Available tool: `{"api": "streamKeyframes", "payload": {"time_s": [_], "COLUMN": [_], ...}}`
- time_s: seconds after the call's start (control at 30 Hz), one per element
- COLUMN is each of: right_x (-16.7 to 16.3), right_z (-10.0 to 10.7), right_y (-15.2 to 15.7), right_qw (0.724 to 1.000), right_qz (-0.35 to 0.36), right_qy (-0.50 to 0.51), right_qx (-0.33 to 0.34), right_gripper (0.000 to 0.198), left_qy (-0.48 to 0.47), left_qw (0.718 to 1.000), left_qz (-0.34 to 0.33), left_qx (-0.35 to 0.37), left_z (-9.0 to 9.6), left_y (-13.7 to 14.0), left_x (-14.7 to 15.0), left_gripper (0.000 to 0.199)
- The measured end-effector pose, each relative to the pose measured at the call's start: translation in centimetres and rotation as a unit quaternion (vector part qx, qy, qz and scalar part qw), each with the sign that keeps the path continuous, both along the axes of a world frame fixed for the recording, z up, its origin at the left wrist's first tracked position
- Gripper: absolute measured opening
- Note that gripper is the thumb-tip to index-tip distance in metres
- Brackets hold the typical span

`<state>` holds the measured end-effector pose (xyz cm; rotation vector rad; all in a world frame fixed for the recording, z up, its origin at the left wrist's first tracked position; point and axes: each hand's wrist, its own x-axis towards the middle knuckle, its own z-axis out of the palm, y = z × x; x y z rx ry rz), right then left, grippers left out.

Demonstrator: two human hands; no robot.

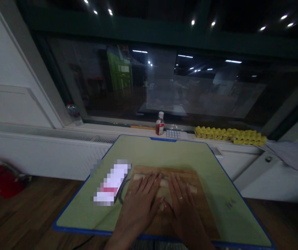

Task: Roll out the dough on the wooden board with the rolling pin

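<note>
A pale roll of what looks like dough [193,189] lies across a wooden board [203,215]. Flat on the left part of the roll rests my left hand [143,198], fingers stretched forward over it. My right hand [182,201], with a ring on one finger, lies the same way on the right part. Between the hands a flatter pale patch of dough [164,193] shows on the board, and a small lumpy bit [162,207] sits near the thumbs. The fingers and palms hide much of the roll.
The board lies on a green table [164,152] with a blue rim. Left of it are a blurred-out phone-like screen [113,182] and a cable [122,191]. A red-labelled bottle [160,124] and a yellow egg tray [229,135] stand on the windowsill.
</note>
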<state>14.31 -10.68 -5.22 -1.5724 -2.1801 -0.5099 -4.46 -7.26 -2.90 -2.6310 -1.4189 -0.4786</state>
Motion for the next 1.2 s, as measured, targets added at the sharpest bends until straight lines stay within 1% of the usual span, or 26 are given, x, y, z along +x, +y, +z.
{"api": "streamKeyframes", "payload": {"time_s": [0.13, 0.3, 0.5, 0.6, 0.67, 0.77, 0.87, 1.0, 1.2], "right_x": [-0.2, -0.6, -0.4, -0.3, -0.3, -0.3, -0.3, -0.2, -0.1], "right_z": [-0.1, -0.3, 0.4, 0.5, 0.5, 0.5, 0.5, 0.6, 0.3], "right_y": [-0.7, 0.6, 2.6, 3.3, 3.7, 4.1, 3.8, 2.8, 1.8], "right_qw": [0.999, 0.998, 0.997, 0.995, 0.994, 0.993, 0.994, 0.997, 0.998], "right_qz": [-0.033, -0.057, -0.051, -0.058, -0.067, -0.072, -0.067, -0.047, -0.047], "right_qy": [0.011, 0.033, 0.058, 0.07, 0.077, 0.082, 0.08, 0.059, 0.04], "right_qx": [0.009, 0.015, -0.005, -0.031, -0.046, -0.051, -0.035, -0.009, -0.012], "right_gripper": [0.059, 0.054, 0.05, 0.052, 0.052, 0.051, 0.05, 0.051, 0.051], "left_qy": [-0.005, 0.005, 0.0, -0.006, -0.008, -0.008, -0.007, -0.013, -0.01], "left_qw": [1.0, 1.0, 0.998, 0.998, 0.998, 0.998, 0.998, 0.997, 0.996], "left_qz": [0.011, 0.015, 0.04, 0.049, 0.051, 0.053, 0.048, 0.045, 0.044], "left_qx": [0.009, 0.021, 0.039, 0.04, 0.038, 0.039, 0.047, 0.064, 0.074], "left_z": [0.1, 0.5, 0.0, -0.2, -0.1, 0.3, 0.5, 0.2, -0.6], "left_y": [0.2, 0.9, 1.6, 1.9, 2.0, 2.0, 1.7, 1.2, 0.3], "left_x": [0.5, 1.1, 1.6, 1.6, 1.6, 1.6, 1.5, 1.4, 1.0], "left_gripper": [0.063, 0.064, 0.062, 0.06, 0.06, 0.057, 0.056, 0.056, 0.053]}}
